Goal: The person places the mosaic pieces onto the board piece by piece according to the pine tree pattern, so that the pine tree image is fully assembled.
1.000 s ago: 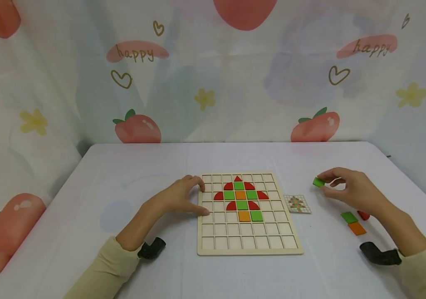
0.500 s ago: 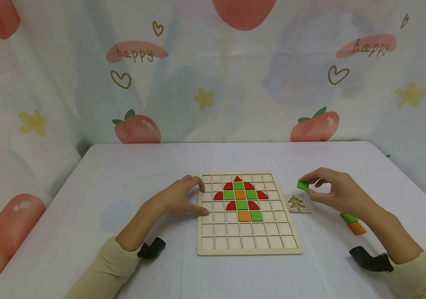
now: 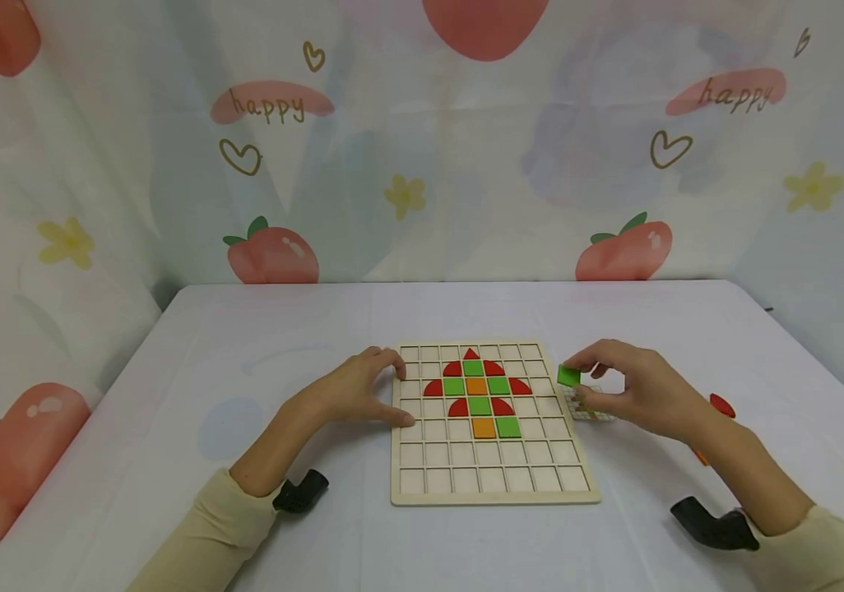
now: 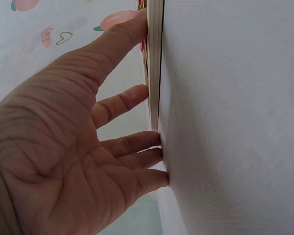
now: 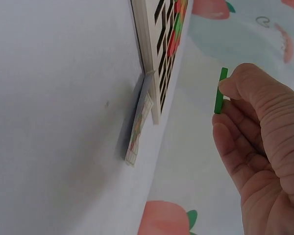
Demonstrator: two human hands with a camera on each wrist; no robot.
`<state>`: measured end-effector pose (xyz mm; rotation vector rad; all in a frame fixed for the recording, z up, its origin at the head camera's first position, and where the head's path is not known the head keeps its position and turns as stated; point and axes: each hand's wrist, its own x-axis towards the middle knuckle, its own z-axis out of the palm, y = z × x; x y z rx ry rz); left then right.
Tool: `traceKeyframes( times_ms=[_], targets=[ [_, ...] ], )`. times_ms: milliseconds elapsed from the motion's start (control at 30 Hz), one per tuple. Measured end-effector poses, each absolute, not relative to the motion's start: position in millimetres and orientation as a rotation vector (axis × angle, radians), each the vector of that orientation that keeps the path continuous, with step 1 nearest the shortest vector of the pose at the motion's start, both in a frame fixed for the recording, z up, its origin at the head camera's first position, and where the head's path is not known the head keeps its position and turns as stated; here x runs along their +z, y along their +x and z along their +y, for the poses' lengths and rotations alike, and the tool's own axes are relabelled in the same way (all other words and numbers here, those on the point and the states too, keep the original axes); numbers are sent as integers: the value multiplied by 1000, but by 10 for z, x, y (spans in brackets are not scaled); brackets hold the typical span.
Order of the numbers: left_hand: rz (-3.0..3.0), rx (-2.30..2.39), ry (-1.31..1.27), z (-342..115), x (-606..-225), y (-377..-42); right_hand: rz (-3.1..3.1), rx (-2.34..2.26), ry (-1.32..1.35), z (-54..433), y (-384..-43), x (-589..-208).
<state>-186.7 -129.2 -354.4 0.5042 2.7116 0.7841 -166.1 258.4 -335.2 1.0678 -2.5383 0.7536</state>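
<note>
A wooden grid board [image 3: 496, 499] lies on the table, with red, green and orange pieces set in a tree-like pattern. Along its left edge rests my left hand [image 3: 351, 386], thumb and forefinger spread and touching the frame. The left wrist view has the thumb over the board's edge [image 4: 155, 63] and other fingertips down by the table. Thumb and fingertips of my right hand [image 3: 637, 386] pinch a green square tile [image 3: 568, 376]. This tile is held above the table near the board's upper right edge, over a small pattern card [image 3: 591, 415] that the hand partly covers.
Right of the board, a red piece [image 3: 721, 404] lies beyond my right forearm. An orange tile [image 3: 700, 455] is mostly hidden by that arm. Black curved devices sit at the left cuff [image 3: 302, 492] and right cuff [image 3: 714, 524]. A printed curtain [image 3: 466, 164] hangs behind the table.
My right hand has moved left toward the board with the green tile, now over the card. Its forearm now hides the loose green tile and most of the orange one. The left hand stays still.
</note>
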Motion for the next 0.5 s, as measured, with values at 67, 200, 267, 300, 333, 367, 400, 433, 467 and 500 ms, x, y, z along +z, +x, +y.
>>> traceKeyframes(
  times_ms=[67,200,267,300,333,367,400,433,467,500],
  targets=[
    [2714,778,505,-1294,-3550,-1873,-2546,742,1068,2540,-1641,-3344],
    [2718,770,513,-1299,-3559,-1879,-2562,731,1073,2461,-1603,-3340],
    [2716,769,513,-1297,-3554,-1876,-2563,734,1087,2416,-1583,-3339],
    [2716,769,514,-1297,-3555,-1876,-2561,737,1095,2394,-1573,-3337],
    [2716,767,514,-1296,-3553,-1874,-2556,739,1108,2370,-1563,-3335],
    [2716,765,513,-1295,-3552,-1874,-2550,743,1122,2346,-1553,-3332],
    [2717,762,510,-1294,-3550,-1874,-2543,751,1137,2321,-1544,-3328],
    [2719,759,508,-1294,-3551,-1875,-2539,758,1148,2295,-1534,-3324],
    [2721,756,507,-1294,-3552,-1877,-2539,761,1156,2270,-1523,-3320],
    [2722,755,505,-1293,-3550,-1876,-2543,764,1161,2245,-1512,-3315]
  ],
)
